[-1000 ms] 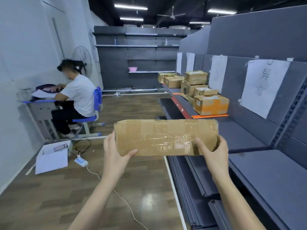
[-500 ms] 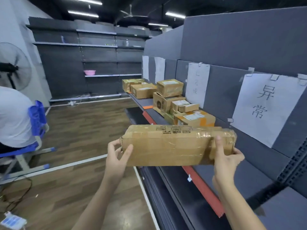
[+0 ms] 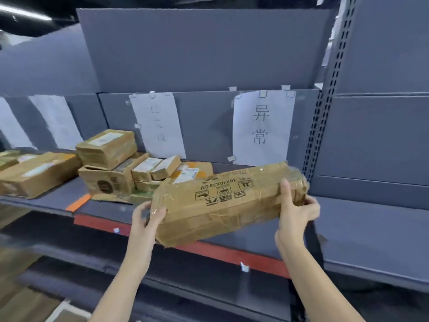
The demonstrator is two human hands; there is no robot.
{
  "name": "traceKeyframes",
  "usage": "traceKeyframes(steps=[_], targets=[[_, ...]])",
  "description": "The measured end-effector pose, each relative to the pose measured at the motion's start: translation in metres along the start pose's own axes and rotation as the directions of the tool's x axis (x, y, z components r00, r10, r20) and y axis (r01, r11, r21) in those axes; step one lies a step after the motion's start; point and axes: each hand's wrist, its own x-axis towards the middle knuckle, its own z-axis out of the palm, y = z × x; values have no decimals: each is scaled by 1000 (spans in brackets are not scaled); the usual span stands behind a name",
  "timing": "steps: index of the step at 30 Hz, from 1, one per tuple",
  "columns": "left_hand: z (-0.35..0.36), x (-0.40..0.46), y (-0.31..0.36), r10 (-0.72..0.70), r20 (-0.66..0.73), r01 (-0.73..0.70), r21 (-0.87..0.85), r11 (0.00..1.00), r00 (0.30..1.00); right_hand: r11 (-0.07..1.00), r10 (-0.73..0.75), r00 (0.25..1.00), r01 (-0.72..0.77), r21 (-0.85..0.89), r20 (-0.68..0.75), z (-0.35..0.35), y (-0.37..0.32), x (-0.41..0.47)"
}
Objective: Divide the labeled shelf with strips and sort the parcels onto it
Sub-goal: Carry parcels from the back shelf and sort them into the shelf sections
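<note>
I hold a long taped cardboard parcel [image 3: 227, 203] tilted over the front of the grey shelf [image 3: 371, 224], below the right-hand paper label [image 3: 262, 126]. My left hand [image 3: 148, 217] grips its left end and my right hand [image 3: 294, 208] grips its right end. A red strip [image 3: 232, 254] runs along the shelf's front edge. An orange strip [image 3: 77, 202] lies across the shelf further left. Several brown parcels [image 3: 120, 173] are stacked below the middle label [image 3: 157, 126].
Two more parcels [image 3: 34, 173] lie at the far left of the shelf under other paper sheets [image 3: 55, 119]. A perforated upright [image 3: 325, 112] bounds the bay on the right. Lower shelves [image 3: 185, 275] jut out below. Wooden floor [image 3: 16, 298] shows at bottom left.
I have turned right to face the shelf and moved the parcel forward over its front edge, under the right-hand label. Both hands kept their grip; the seated person left view.
</note>
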Motion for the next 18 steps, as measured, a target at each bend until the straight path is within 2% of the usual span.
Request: traceKeyframes(steps=[2, 4, 7, 9, 11, 13, 16, 18], targets=[[9, 1, -7, 8, 107, -12, 38, 999, 994, 998, 26, 997, -22, 55, -67, -5, 0, -3], [24, -3, -15, 37, 188, -45, 38, 998, 981, 992, 74, 996, -68, 105, -56, -13, -4, 1], [39, -13, -23, 31, 292, -47, 47, 998, 956, 986, 130, 991, -134, 103, 42, -25, -15, 9], [49, -20, -27, -30, 358, -9, 105, 994, 933, 987, 134, 986, -142, 76, 103, -27, -20, 10], [61, -27, -34, -58, 429, -37, 212, 977, 901, 993, 110, 980, -116, 25, 164, -29, -22, 8], [71, -29, -34, -120, 508, -87, 366, 927, 853, 998, 63, 975, -65, 2, 214, -33, -28, 8], [81, -23, -29, -377, 597, -76, 596, 799, 708, 999, 17, 955, -5, -39, 297, -41, -45, 13], [90, -16, -27, -341, 694, -145, 540, 829, 634, 999, 13, 946, 3, -49, 324, -43, -54, 16]])
